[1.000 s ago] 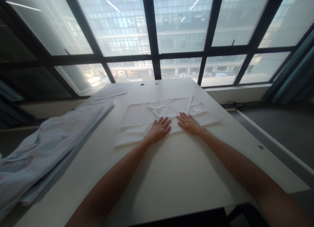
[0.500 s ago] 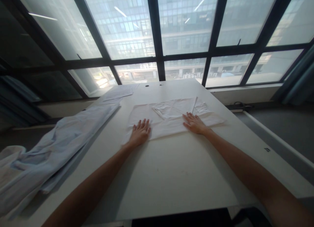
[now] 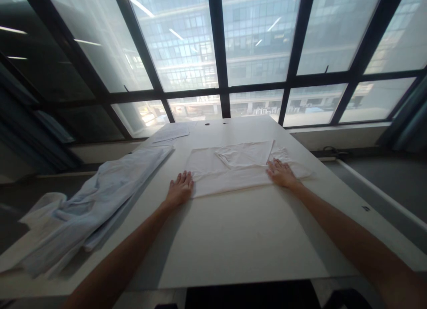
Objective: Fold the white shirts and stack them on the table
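Note:
A white garment (image 3: pixel 230 180), partly folded over itself, lies flat across the middle of the white table. Its near edge runs as a long straight band, with a pointed, creased layer on top. My left hand (image 3: pixel 180 187) lies flat at the garment's left end, fingers stretched forward. My right hand (image 3: pixel 280 173) rests palm down on the right part, fingers spread, close to a gathered, wrinkled patch. Neither hand grips anything.
A heap of pale garments (image 3: pixel 110 189) lies along the table's left side, hanging over the edge. Farther back is another flat white cloth (image 3: pixel 171 132). The white table (image 3: pixel 253 242) reaches to the windows. A dark chair part (image 3: pixel 347 298) shows at the bottom.
My hands have moved farther apart: the left slid to the garment's left end, the right moved rightward along it. The view has shifted slightly.

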A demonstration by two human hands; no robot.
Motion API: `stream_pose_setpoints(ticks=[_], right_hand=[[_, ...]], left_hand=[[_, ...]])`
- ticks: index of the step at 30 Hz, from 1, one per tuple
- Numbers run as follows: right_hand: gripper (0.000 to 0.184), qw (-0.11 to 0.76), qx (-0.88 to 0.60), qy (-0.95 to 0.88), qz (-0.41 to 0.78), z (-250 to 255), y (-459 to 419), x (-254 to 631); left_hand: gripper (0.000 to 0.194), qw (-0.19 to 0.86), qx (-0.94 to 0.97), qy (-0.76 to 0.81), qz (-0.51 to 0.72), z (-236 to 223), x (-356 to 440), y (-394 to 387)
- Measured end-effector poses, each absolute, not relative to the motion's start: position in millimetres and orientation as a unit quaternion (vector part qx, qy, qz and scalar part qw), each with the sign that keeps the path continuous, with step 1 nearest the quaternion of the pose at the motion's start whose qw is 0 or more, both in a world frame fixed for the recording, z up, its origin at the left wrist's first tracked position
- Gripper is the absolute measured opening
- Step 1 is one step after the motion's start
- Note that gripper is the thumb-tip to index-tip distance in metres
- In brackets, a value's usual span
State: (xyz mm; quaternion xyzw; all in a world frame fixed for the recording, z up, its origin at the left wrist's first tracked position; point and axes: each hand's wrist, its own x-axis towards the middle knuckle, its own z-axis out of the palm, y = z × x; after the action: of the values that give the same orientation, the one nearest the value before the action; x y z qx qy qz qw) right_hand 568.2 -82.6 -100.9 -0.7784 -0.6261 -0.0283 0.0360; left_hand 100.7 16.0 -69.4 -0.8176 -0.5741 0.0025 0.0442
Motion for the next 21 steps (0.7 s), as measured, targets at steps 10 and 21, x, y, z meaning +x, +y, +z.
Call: stream_pose_setpoints(ticks=[10,21], right_hand=[[0.061,0.055,-0.758,-0.64,-0.111,-121,-183,558],[0.054,0.152,-0.761,-0.624,-0.096,-120,-200,553]], left_hand=[[0.063,0.084,-0.849,-0.521,-0.009,-96,59,-51],[0.072,0.027,-0.834,-0.551,-0.021,-104,37,-46]])
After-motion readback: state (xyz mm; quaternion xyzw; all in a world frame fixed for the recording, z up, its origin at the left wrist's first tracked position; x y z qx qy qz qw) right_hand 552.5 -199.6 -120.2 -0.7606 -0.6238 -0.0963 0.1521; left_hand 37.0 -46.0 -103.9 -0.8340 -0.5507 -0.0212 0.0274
